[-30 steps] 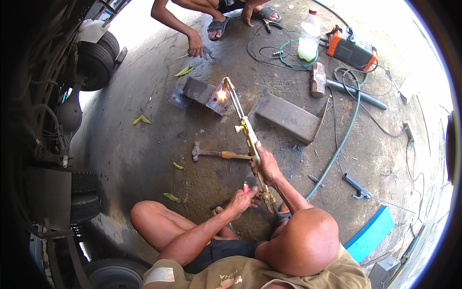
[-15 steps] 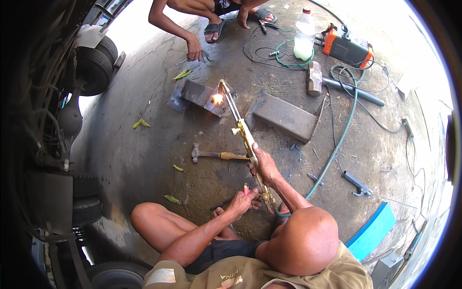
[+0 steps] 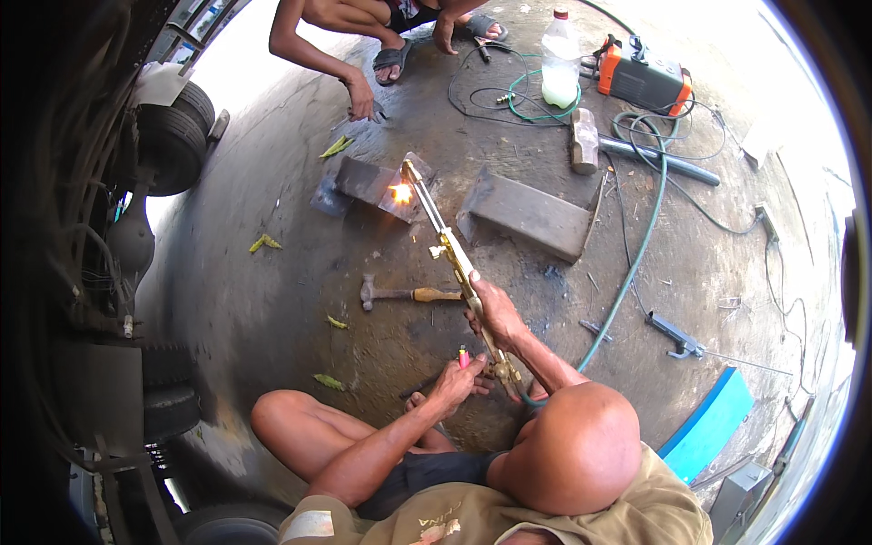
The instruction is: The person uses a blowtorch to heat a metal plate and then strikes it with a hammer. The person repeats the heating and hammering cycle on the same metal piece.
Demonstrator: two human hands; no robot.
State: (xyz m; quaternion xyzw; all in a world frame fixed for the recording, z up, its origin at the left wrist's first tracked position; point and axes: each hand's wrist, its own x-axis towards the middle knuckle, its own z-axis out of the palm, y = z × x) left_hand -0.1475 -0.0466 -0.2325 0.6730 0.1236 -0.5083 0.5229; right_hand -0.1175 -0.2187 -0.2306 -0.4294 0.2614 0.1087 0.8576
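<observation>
My right hand (image 3: 496, 312) is wrapped round the handle of a brass-and-silver cutting torch (image 3: 457, 264), which slants away from me. At its bent head a bright orange glow burns on a steel piece (image 3: 365, 179) on the ground. My left hand (image 3: 459, 385) grips a pink lighter (image 3: 464, 358) upright, close beside the torch's valve end; whether its fingers touch the valves I cannot tell. A green hose (image 3: 633, 272) runs from the torch's rear to the right. Below the torch's middle lies a wooden-handled hammer (image 3: 400, 293).
Right of the glow lies a steel channel (image 3: 536, 216), with a sledgehammer (image 3: 586, 145) beyond. A plastic bottle (image 3: 560, 64) and an orange-and-black welding machine (image 3: 643, 77) stand farther back. Another person's hand (image 3: 361, 98) reaches down at the far side. Vehicle wheels (image 3: 168, 145) line the left.
The view has shifted slightly. The glow at the steel looks larger and more ragged, with a small spark below it. Both hands keep their holds.
</observation>
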